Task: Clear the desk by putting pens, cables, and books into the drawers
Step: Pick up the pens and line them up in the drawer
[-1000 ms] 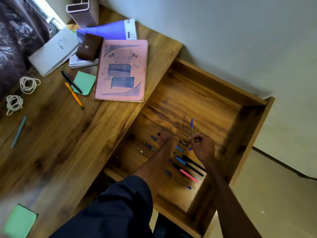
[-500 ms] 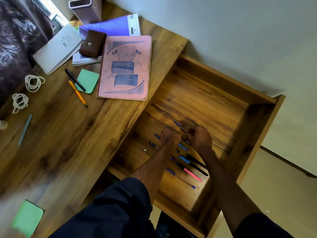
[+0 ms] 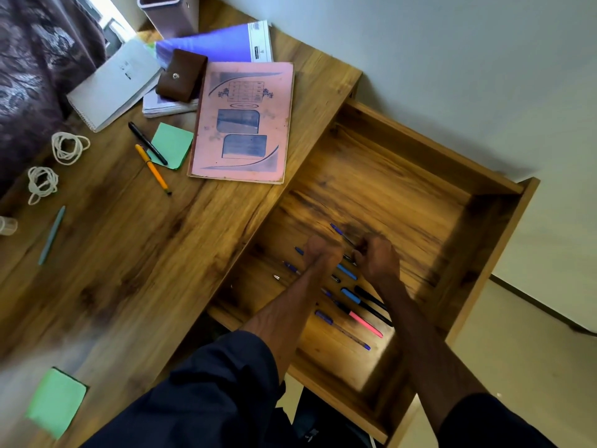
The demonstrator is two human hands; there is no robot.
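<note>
Both hands are down inside the open drawer [image 3: 403,150], close together over its wooden floor and smeared by motion. The right hand [image 3: 378,258] appears to pinch the tail of a blue pen [image 3: 340,234] that slants up and away from its knuckles. The left hand [image 3: 323,253] is curled into a loose fist just beside it, and I cannot tell whether it holds anything. Below them several pens [image 3: 365,323] already lie in a rough slanted row in the near half of the drawer (blue, black and pink-barrelled ones among them), partly hidden under the left forearm. My guess is that the blue pen is being laid down to join that row. The likeliest slip is the left forearm or wrist brushing the loose pens as it lifts out, scattering or rolling them across the smooth floor. A pen let go at a slant could also roll off toward the far side. Plenty remains on the bench [image 3: 135,253]: a black pen [image 3: 147,142], an orange pen [image 3: 153,169], a grey-green pen [image 3: 51,236], two white cable coils [image 3: 69,147], a pink book [image 3: 242,121] and others behind it. If the books go on top of the pens, they may sit unevenly, and the coils could spring loose when lifted.
</note>
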